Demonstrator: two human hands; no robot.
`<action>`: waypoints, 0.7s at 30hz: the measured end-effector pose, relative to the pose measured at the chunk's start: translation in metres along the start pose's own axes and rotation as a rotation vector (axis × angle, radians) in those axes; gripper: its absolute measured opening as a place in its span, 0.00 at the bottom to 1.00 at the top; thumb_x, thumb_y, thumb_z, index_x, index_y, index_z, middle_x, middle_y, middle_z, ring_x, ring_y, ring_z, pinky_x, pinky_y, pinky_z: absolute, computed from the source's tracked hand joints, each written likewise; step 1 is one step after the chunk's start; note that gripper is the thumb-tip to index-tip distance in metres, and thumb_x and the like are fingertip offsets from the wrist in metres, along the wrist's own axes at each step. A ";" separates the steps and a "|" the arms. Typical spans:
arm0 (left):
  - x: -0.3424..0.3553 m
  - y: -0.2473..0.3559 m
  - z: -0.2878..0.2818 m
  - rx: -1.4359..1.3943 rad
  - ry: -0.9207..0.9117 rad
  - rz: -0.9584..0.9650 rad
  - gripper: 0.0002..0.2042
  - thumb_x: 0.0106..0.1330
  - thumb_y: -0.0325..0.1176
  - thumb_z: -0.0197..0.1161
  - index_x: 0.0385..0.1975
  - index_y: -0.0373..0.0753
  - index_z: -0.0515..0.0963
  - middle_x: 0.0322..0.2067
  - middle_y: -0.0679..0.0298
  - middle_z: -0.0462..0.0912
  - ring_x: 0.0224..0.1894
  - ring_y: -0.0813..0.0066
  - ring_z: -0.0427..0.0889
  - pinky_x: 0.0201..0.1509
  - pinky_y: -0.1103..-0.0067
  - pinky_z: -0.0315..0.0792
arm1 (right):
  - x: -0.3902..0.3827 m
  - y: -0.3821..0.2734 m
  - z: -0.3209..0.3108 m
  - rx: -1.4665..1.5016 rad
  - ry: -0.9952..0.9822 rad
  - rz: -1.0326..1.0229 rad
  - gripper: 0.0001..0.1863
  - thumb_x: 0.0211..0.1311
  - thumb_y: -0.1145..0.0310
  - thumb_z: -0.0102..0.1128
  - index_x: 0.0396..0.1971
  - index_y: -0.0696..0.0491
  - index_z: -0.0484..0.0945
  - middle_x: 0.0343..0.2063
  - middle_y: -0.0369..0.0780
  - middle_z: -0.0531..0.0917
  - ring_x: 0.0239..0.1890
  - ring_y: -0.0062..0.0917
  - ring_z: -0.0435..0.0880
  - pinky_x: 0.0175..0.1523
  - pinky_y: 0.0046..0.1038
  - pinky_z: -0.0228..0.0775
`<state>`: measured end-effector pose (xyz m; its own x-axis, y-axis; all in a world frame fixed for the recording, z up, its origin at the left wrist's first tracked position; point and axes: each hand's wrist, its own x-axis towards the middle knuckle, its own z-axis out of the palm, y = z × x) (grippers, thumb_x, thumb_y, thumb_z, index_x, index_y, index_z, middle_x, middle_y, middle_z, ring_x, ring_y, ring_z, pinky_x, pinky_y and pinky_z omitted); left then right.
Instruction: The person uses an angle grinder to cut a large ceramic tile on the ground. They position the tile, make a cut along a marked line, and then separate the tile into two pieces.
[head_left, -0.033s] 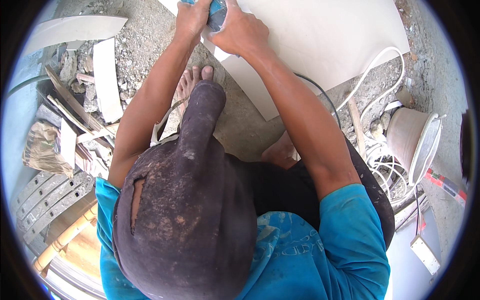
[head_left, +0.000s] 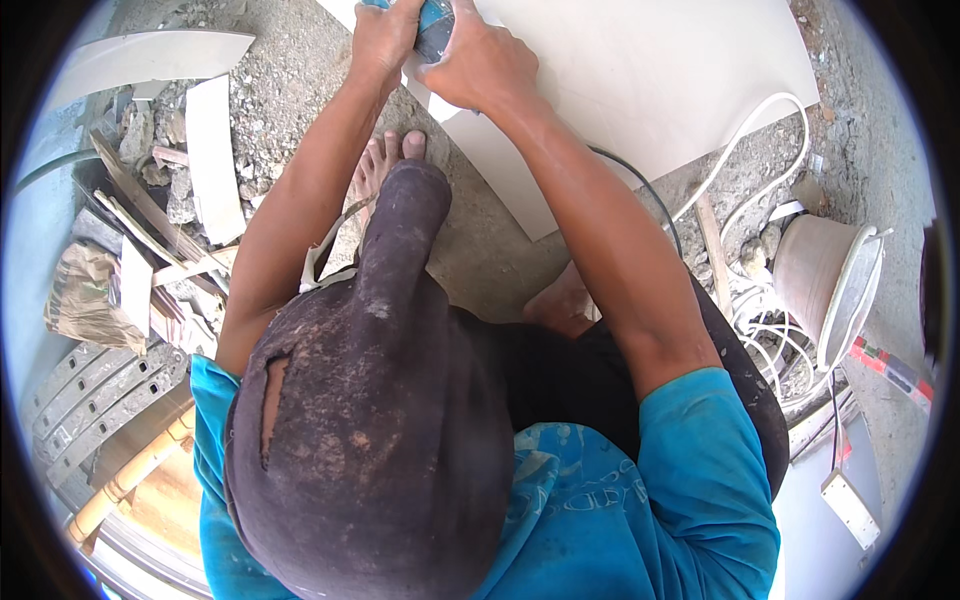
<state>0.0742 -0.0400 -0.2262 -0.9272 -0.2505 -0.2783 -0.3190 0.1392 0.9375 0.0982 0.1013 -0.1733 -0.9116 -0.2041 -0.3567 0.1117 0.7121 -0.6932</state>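
Observation:
At the top edge of the head view, my left hand (head_left: 386, 42) and my right hand (head_left: 488, 66) are both closed round a blue and dark grey power tool (head_left: 434, 34). Part of the tool lies beyond the picture's edge, so its exact kind and working end are hidden. It is held over the near left edge of a large off-white tile-like slab (head_left: 660, 75) on the ground. Below my right hand, a narrower pale piece (head_left: 510, 178) extends along the slab's near side. A black cable (head_left: 652, 196) shows past my right forearm.
Rubble (head_left: 180, 190), wood scraps and pale offcuts (head_left: 212, 150) lie at left, above a grey slotted metal piece (head_left: 105, 400). At right stand a dusty bucket-like container (head_left: 822, 275), coiled white cable (head_left: 770, 330) and a white power strip (head_left: 850, 508). My bare foot (head_left: 385, 160) is near the slab.

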 end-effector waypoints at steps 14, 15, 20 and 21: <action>-0.013 0.003 0.007 -0.006 0.034 -0.031 0.18 0.66 0.45 0.65 0.41 0.33 0.80 0.33 0.61 0.83 0.35 0.71 0.81 0.41 0.73 0.76 | -0.007 0.006 0.002 -0.010 -0.005 0.022 0.38 0.54 0.55 0.68 0.62 0.58 0.68 0.51 0.53 0.83 0.53 0.48 0.83 0.57 0.47 0.74; -0.013 0.004 0.008 -0.011 0.042 -0.035 0.18 0.66 0.45 0.65 0.41 0.33 0.80 0.33 0.61 0.83 0.35 0.71 0.81 0.41 0.73 0.76 | -0.012 0.005 0.000 -0.009 0.007 0.007 0.38 0.53 0.55 0.69 0.62 0.57 0.68 0.51 0.53 0.83 0.53 0.48 0.83 0.57 0.47 0.74; -0.015 0.001 0.009 -0.022 0.026 0.006 0.18 0.66 0.45 0.65 0.41 0.33 0.80 0.33 0.60 0.83 0.34 0.70 0.81 0.40 0.72 0.76 | -0.010 0.007 -0.002 0.000 -0.041 0.035 0.41 0.53 0.55 0.71 0.64 0.57 0.66 0.52 0.53 0.82 0.55 0.47 0.83 0.58 0.46 0.74; -0.015 0.001 0.009 -0.021 0.022 0.004 0.18 0.66 0.45 0.65 0.41 0.33 0.80 0.33 0.60 0.83 0.34 0.70 0.81 0.40 0.72 0.76 | -0.009 0.007 -0.001 -0.010 -0.050 0.048 0.41 0.53 0.55 0.71 0.64 0.57 0.66 0.52 0.53 0.82 0.55 0.47 0.83 0.58 0.46 0.74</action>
<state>0.0863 -0.0276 -0.2231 -0.9239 -0.2708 -0.2702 -0.3110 0.1200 0.9428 0.1063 0.1083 -0.1742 -0.8843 -0.2030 -0.4206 0.1507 0.7284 -0.6684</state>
